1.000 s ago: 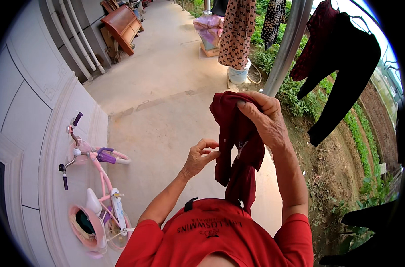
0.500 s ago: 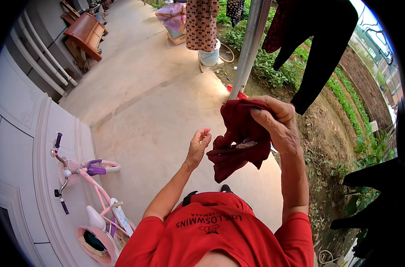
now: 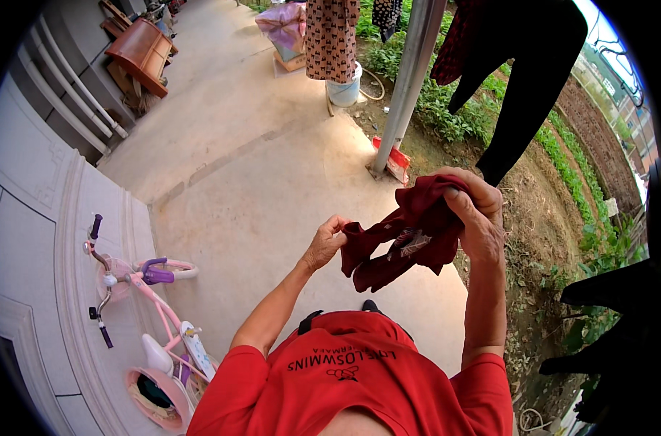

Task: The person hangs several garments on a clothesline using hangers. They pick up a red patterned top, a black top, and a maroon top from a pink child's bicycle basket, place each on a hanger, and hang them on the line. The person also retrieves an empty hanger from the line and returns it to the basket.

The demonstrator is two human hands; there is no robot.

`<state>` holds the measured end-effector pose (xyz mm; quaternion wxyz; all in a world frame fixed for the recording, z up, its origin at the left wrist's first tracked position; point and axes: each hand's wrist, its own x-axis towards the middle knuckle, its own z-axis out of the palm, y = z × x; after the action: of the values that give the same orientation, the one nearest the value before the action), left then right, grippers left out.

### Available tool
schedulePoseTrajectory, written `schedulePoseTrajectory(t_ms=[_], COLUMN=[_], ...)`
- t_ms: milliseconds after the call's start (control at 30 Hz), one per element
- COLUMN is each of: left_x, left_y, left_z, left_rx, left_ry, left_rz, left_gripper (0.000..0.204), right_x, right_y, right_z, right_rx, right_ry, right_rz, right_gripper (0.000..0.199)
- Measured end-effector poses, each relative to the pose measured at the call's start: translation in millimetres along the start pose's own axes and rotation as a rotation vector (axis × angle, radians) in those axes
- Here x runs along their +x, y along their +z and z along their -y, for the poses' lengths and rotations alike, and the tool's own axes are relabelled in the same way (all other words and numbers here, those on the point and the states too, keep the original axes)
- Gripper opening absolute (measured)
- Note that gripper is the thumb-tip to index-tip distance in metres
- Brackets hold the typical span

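Observation:
A small dark red garment with a pale lacy patch hangs between my hands, in front of my chest. My right hand grips its bunched upper right part, thumb on top. On the other side, my left hand pinches the garment's left edge between closed fingertips. A gap shows through the middle of the cloth. Its exact kind is hard to tell in these folds.
A metal post rises ahead, a red dustpan-like thing at its foot. Black trousers and a patterned garment hang near it. A pink bicycle stands at the left wall. Garden plants grow at right.
My left hand has come to the garment and taken hold of its left edge. My right hand has moved slightly down and right, and the cloth is now stretched sideways.

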<state>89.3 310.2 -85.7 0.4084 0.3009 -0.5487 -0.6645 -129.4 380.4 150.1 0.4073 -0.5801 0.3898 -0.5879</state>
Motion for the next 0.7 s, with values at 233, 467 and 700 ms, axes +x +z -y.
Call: schedulePoseTrajectory(t_ms=[233, 467, 700], left_x=[-30, -44, -59], left_y=[-13, -26, -25], left_z=[-37, -62, -85], left_rx=[-0.188, -0.06, 0.715], left_ry=[-0.1, -0.149, -0.128], left_rz=[-0.151, -0.378, -0.489], left_gripper=[0.016, 0.02, 0.015], right_x=[-18, -36, -50], right_y=[-27, -43, -47], right_z=[-8, -34, -69], right_rx=[0.047, 0.099, -0.148], right_ry=[0.161, 0.356, 0.503], right_rz=[-0.151, -0.087, 0.004], right_gripper=[0.021, 0.028, 0.016])
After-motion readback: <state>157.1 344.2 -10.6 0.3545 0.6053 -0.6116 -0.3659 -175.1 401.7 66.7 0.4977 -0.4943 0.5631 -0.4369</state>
